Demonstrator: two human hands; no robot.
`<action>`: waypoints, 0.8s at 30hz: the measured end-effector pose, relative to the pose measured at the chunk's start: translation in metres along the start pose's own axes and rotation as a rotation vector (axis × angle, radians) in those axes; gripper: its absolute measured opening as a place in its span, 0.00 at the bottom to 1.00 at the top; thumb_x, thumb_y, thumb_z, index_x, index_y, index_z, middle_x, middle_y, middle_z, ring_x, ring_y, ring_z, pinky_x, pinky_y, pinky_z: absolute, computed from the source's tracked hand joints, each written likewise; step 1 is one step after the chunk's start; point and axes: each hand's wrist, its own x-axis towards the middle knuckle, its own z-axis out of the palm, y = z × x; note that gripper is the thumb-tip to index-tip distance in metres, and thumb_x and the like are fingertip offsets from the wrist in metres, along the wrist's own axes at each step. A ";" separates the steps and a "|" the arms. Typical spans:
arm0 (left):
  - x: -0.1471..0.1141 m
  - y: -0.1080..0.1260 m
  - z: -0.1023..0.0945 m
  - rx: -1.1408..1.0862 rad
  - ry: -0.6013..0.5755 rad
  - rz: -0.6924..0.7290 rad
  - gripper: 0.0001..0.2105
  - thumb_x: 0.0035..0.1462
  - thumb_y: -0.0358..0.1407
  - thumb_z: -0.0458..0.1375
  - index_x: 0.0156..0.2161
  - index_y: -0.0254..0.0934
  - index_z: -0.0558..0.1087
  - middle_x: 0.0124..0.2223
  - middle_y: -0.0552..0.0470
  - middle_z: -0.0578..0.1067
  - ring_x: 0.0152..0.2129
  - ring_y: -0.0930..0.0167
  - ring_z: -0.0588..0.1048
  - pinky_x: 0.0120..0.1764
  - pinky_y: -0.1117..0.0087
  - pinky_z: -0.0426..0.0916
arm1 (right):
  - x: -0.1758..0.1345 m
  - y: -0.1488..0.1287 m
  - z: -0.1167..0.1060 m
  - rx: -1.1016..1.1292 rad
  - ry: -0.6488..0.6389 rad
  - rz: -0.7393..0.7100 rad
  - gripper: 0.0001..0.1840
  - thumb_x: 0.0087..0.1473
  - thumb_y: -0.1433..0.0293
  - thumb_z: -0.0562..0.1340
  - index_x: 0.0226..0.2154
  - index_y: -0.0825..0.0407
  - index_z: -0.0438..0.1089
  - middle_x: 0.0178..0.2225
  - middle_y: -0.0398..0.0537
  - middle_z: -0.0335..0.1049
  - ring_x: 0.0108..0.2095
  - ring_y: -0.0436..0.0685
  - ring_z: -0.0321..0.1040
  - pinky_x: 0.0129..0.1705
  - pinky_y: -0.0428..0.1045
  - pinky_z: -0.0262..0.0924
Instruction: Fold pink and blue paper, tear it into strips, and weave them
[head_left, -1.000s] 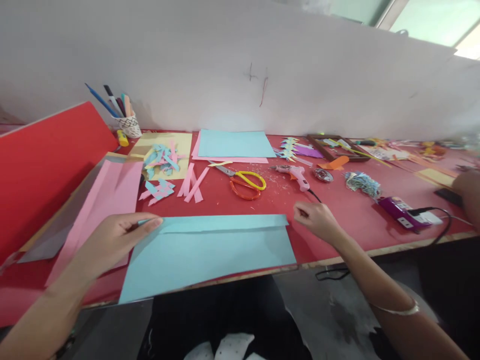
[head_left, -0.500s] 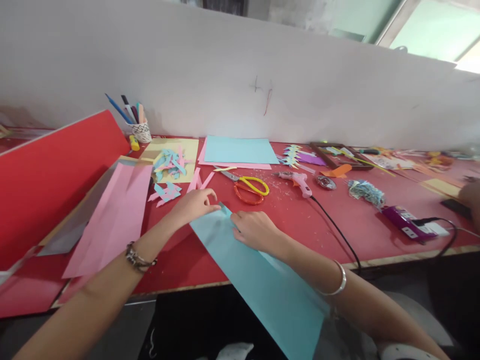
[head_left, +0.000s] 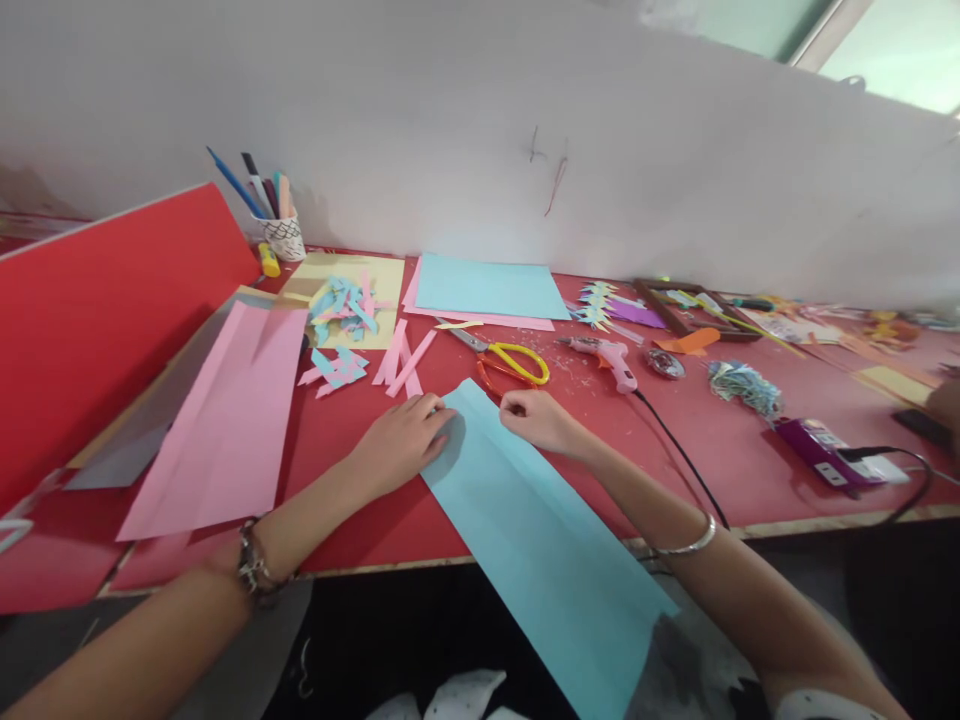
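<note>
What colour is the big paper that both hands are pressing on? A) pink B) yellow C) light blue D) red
C: the left hand and the right hand both rest on the far end of a long light blue paper sheet, which lies on the red table and hangs over its near edge.

A paper-craft workbench; coloured paper sheets (head_left: 491, 287), cut strips (head_left: 341, 305), scissors (head_left: 506, 365), a glue gun (head_left: 611, 357) and a pen cup (head_left: 283, 237) crowd the red table (head_left: 720, 450).
</note>
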 end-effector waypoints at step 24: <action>0.013 0.007 0.005 0.128 -0.010 -0.152 0.21 0.55 0.39 0.46 0.51 0.29 0.60 0.45 0.42 0.64 0.37 0.65 0.69 0.37 0.67 0.65 | 0.061 -0.018 0.004 -0.337 -0.060 -0.108 0.15 0.49 0.71 0.51 0.17 0.59 0.67 0.16 0.42 0.58 0.19 0.45 0.49 0.23 0.44 0.39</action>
